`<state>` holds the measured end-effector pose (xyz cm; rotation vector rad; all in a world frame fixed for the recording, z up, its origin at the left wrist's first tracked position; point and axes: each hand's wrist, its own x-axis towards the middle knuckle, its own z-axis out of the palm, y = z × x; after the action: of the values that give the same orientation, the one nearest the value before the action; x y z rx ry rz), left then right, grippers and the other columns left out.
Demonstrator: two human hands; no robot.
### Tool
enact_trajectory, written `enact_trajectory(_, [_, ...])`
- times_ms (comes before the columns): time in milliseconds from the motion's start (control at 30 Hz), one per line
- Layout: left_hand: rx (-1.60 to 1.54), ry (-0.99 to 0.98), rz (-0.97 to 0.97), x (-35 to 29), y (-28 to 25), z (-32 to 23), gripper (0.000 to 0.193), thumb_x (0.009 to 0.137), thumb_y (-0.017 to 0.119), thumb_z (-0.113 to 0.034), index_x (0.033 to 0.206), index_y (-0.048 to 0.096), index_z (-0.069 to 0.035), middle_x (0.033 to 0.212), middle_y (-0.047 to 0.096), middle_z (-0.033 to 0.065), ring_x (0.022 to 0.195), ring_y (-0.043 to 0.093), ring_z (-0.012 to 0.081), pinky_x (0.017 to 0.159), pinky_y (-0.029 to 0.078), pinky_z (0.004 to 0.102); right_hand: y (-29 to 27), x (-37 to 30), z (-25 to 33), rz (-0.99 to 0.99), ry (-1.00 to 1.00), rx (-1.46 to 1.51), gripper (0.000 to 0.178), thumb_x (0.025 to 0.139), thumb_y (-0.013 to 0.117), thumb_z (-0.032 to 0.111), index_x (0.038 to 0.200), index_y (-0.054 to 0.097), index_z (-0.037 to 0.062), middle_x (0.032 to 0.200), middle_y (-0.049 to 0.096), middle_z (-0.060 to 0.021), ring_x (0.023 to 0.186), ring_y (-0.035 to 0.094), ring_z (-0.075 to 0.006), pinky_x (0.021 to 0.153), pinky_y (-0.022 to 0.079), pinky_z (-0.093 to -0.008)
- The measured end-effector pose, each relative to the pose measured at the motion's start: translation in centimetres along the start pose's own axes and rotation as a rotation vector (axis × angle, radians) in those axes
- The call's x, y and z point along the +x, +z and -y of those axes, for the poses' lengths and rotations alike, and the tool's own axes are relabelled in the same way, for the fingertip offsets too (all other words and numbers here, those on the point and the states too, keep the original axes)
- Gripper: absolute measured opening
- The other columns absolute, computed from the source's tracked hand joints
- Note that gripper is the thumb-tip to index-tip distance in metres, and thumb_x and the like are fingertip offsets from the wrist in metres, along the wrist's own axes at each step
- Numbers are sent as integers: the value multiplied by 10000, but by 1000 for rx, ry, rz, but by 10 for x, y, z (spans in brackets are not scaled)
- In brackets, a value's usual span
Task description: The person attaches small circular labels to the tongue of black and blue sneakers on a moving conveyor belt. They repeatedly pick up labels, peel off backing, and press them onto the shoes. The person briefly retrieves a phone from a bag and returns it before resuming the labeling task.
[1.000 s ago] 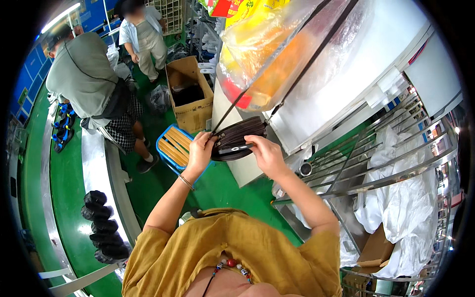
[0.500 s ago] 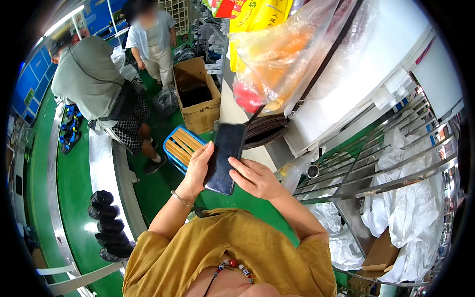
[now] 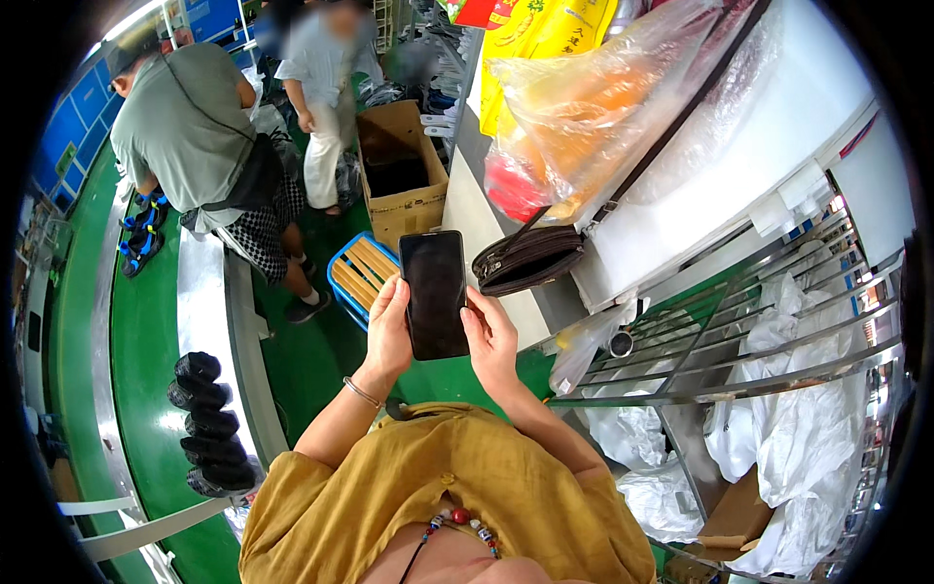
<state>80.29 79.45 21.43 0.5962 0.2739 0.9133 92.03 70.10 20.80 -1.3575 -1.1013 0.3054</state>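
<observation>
A black smartphone [image 3: 435, 297] with a dark screen is held upright in front of me, between both hands. My left hand [image 3: 390, 329] grips its left edge, the thumb lying along the side. On the opposite edge, my right hand [image 3: 489, 336] closes in with its thumb at the rim of the screen. Just beyond the phone, to the right, a dark brown handbag [image 3: 530, 261] hangs by its strap with its top unzipped. A small stool [image 3: 362, 276] with wooden slats and a blue frame stands behind my left hand.
Plastic bags with orange and red contents [image 3: 574, 127] hang at the upper right. A metal rack [image 3: 720, 321] holding white plastic sheets stands right. Ahead is a cardboard box [image 3: 407, 209]. Two people are at the far left, by a bench [image 3: 209, 321] bearing black shoes [image 3: 209, 425].
My right hand has moved from the phone's face to its right edge. The phone has turned more upright. The far person in white has stepped, and my view has shifted slightly.
</observation>
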Motion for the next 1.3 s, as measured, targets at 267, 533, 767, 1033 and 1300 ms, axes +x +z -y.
enact_trajectory(267, [29,-17,-13,-8,-4,4,288,1015,402,-180,1220,530,-24,1149,625,68,1008,618,150,876,509,292,-4,-9,-7,82,90,129,312,913,567,8,1224,558,-20,984,555,-39,852,506,-78,740,435,-196])
enact_trajectory(533, [2,-38,-34,-14,-6,2,299,1014,404,-186,1234,520,-20,1144,628,71,1007,622,156,880,512,299,-2,-19,-8,104,251,218,383,934,559,52,1313,509,26,1016,560,-19,835,495,-64,754,428,-192])
enact_trajectory(767, [-10,-36,-63,-24,-14,5,289,1009,420,-185,1220,532,-23,1123,636,68,982,629,146,852,516,280,-1,-24,-7,132,308,228,400,923,574,53,1318,511,39,963,555,3,826,487,-54,747,419,-192])
enact_trajectory(1033, [30,-119,-89,-20,-18,27,302,1006,428,-196,1231,535,-25,1116,628,51,982,606,126,867,489,275,-2,-32,-30,-17,586,452,356,899,531,-1,1254,554,17,939,565,7,804,503,-57,709,416,-194])
enact_trajectory(1300, [36,-124,-5,-27,-8,58,384,1007,439,-206,1333,449,-6,1220,577,47,1083,552,124,932,453,271,-14,-44,-41,-172,621,707,361,908,542,34,1266,525,-9,1015,581,-15,934,522,-78,819,410,-225])
